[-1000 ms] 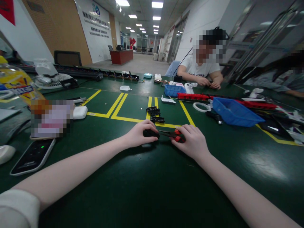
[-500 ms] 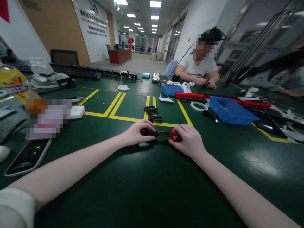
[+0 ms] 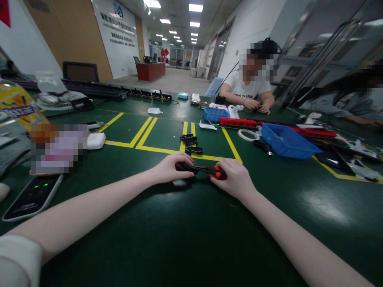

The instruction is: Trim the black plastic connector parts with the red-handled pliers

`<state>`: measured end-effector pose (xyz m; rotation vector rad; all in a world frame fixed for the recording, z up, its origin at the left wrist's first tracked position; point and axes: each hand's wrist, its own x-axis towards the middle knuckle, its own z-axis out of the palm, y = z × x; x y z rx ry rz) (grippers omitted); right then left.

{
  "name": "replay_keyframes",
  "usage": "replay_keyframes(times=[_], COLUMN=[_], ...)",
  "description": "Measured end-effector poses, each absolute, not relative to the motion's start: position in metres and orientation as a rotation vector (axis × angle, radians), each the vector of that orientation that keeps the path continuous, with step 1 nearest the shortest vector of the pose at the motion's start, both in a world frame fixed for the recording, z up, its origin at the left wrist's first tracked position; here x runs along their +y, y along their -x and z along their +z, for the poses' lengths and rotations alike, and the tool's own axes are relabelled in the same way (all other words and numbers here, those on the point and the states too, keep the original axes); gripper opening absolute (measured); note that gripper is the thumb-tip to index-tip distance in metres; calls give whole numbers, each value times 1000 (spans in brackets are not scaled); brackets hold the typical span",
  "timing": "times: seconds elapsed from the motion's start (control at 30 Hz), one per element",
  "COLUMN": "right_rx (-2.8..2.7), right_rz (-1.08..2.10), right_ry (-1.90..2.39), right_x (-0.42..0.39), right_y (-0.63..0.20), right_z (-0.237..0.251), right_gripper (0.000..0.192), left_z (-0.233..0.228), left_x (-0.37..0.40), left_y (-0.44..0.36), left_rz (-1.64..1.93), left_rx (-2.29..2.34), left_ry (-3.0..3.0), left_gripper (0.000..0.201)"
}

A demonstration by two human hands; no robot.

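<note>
My left hand (image 3: pixel 171 167) is closed around a small black plastic part (image 3: pixel 186 167), held just above the green table. My right hand (image 3: pixel 233 175) grips the red handles of a pair of pliers (image 3: pixel 218 171). The jaws of the pliers point left and meet the right end of the black part; whether they pinch it I cannot tell. Just beyond my hands, several similar black parts (image 3: pixel 190 140) lie on the table across yellow tape.
Yellow tape (image 3: pixel 161 150) marks the green table (image 3: pixel 191 239). A blue bin (image 3: pixel 285 141), a white ring (image 3: pixel 249 135) and red strips (image 3: pixel 239 122) lie right. Left are a phone-like device (image 3: pixel 32 197), a white case (image 3: pixel 96 141) and a bottle (image 3: pixel 19 105). A co-worker (image 3: pixel 248 87) sits across.
My hands stay together with the pliers against the black part, nearly unmoved. The whole view has shifted very slightly.
</note>
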<state>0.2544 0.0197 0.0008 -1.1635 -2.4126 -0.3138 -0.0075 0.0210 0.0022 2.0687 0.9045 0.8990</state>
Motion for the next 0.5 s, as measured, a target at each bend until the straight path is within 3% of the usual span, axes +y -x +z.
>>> replay_keyframes(times=[0.5], right_rx=[-2437], right_rz=[-309], right_ry=[1073], right_x=[29], right_y=[-259], right_z=[-4], right_gripper=[24], left_z=[-4], left_x=[26], left_y=[8], left_rz=[988], left_rx=[771], left_ry=[-2195], left_gripper=[20])
